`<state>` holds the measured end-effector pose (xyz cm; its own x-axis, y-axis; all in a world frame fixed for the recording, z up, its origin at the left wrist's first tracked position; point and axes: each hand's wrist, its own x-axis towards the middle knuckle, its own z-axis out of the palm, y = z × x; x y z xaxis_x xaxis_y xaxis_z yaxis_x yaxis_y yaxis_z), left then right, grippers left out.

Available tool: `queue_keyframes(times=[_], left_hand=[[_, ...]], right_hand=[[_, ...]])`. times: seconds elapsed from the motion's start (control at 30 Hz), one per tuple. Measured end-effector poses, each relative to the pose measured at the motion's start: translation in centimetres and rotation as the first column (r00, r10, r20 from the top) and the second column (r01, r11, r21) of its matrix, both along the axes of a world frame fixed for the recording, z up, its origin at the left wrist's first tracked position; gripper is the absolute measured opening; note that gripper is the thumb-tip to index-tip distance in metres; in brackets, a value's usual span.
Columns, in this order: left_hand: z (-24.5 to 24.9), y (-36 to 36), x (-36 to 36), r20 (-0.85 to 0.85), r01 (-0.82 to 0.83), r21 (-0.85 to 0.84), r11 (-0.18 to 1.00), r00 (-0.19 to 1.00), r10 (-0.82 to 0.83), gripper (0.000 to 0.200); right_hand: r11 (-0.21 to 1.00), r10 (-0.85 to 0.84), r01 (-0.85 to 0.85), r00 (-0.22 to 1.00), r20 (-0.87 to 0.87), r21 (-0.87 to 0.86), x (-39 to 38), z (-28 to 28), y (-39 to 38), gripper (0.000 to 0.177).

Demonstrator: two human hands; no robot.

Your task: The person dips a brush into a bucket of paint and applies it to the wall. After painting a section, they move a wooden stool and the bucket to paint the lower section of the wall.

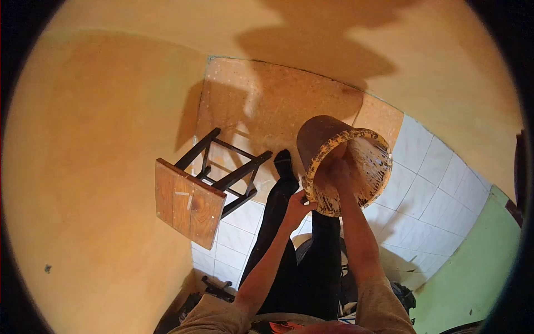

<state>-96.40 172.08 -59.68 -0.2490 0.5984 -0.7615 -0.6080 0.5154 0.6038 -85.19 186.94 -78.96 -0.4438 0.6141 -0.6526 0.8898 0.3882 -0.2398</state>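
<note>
A brown bucket-shaped container (pixel 316 139) with a mottled yellow-and-black rim is tilted with its mouth towards me, over my legs. White streaks mark its inner wall. My left hand (pixel 300 206) is closed on the lower left of the rim. Deep in the container is my right hand (pixel 344 170), its forearm passing over the lower rim. Shadow and blur hide the right fingers, so I cannot make out whether they hold anything.
A wooden stool (pixel 189 203) with dark legs lies tipped to the left. My dark-trousered legs (pixel 272 234) stretch over white floor tiles (pixel 428 195). A brown board-like surface (pixel 278 106) lies beyond. Orange walls (pixel 111 139) stand left and ahead, with a green surface (pixel 461 267) at lower right.
</note>
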Motion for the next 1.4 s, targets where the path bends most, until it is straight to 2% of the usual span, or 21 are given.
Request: queue_keyframes(times=[0.13,0.2,0.23,0.3,0.43,0.5,0.6,0.67,0.7,0.73,0.77,0.8,0.83,0.87,0.93,1.0,1.1,1.13,1.23,1.33,1.4], left_hand=[[0.4,0.8,1.8,-0.010,0.002,0.033,0.999,1.000,-0.001,0.036],[-1.0,1.3,2.4,0.011,-0.006,0.028,1.000,1.000,0.006,0.035],[-1.8,1.5,2.8,0.004,-0.001,0.024,1.000,1.000,0.001,0.035],[-4.0,1.6,3.5,0.107,-0.091,-0.053,0.994,0.990,0.096,0.036],[-7.8,2.9,4.6,0.143,-0.189,-0.074,0.979,0.970,0.198,0.037],[-9.4,3.5,5.1,0.213,-0.293,-0.109,0.950,0.927,0.310,0.025],[-10.3,4.0,5.4,0.232,-0.340,-0.143,0.929,0.901,0.366,0.025],[-11.5,3.6,5.4,0.244,-0.366,-0.142,0.920,0.888,0.391,0.028],[-12.9,2.9,5.7,0.257,-0.388,-0.135,0.912,0.875,0.410,0.031],[-16.0,1.2,6.2,0.283,-0.413,-0.043,0.910,0.868,0.408,0.030],[-18.3,0.0,6.4,0.286,-0.417,-0.045,0.908,0.865,0.411,0.030],[-20.3,-0.9,6.5,0.080,-0.253,0.064,0.965,0.966,0.248,0.029],[-21.3,-1.2,6.5,-0.146,-0.061,0.132,0.989,0.986,0.080,0.027],[-13.3,3.5,5.5,0.267,-0.438,-0.144,0.887,0.846,0.461,0.021],[-14.1,3.5,5.1,0.236,-0.424,-0.157,0.892,0.861,0.451,0.019],[-15.3,3.4,5.0,0.212,-0.412,-0.185,0.892,0.870,0.445,0.018],[-16.6,3.2,4.4,0.232,-0.422,-0.238,0.875,0.850,0.472,0.019],[-16.9,2.9,4.2,0.237,-0.428,-0.219,0.877,0.848,0.474,0.022],[-20.2,0.8,4.0,0.285,-0.447,-0.228,0.865,0.819,0.498,0.022],[-19.8,0.3,3.8,0.311,-0.470,-0.201,0.860,0.802,0.510,0.023],[-18.9,0.1,3.2,0.307,-0.475,-0.230,0.849,0.792,0.527,0.025]], right_hand=[[0.994,-0.107,0.108,0.993,-0.048,0.010,3.3,1.7,-1.2,0.016],[0.967,0.113,-0.060,0.972,-0.205,0.249,5.7,1.9,-0.7,0.022],[0.968,0.108,-0.054,0.971,-0.212,0.245,6.2,2.3,-0.8,0.022],[0.987,-0.042,0.075,0.973,-0.226,0.139,6.0,6.7,0.1,0.023],[0.995,-0.073,0.084,0.982,-0.173,0.060,6.0,11.9,1.6,0.023],[0.962,-0.255,0.270,0.943,-0.214,0.047,5.6,15.0,2.4,0.021],[0.952,-0.260,0.296,0.914,-0.311,0.074,6.6,16.1,2.7,0.020],[0.955,-0.264,0.293,0.915,-0.305,0.053,7.4,16.3,2.7,0.020],[0.955,-0.270,0.294,0.914,-0.302,0.038,7.8,16.4,2.7,0.021],[0.956,-0.267,0.291,0.917,-0.297,0.039,8.2,16.0,2.6,0.021],[0.953,-0.275,0.300,0.914,-0.299,0.042,8.5,15.4,2.5,0.020],[0.950,-0.284,0.310,0.911,-0.300,0.043,8.7,15.1,2.2,0.020],[0.951,-0.282,0.307,0.913,-0.295,0.042,8.9,15.0,2.2,0.020],[0.952,-0.285,0.305,0.910,-0.300,0.020,9.0,14.9,2.1,0.021],[0.954,-0.286,0.298,0.911,-0.297,-0.004,9.2,14.4,1.7,0.023],[0.957,-0.264,0.288,0.887,-0.379,0.008,9.2,13.8,1.3,0.028],[0.969,-0.246,0.239,0.928,-0.281,-0.058,9.1,13.8,1.7,0.033],[0.970,-0.234,0.243,0.912,-0.337,-0.016,9.6,12.9,1.1,0.031],[0.970,-0.230,0.243,0.907,-0.354,-0.008,9.8,11.7,0.6,0.028],[0.962,-0.274,0.259,0.890,-0.363,-0.090,9.3,12.2,1.3,0.026],[0.974,-0.226,0.205,0.923,-0.310,-0.100,9.0,11.9,1.0,0.030]])
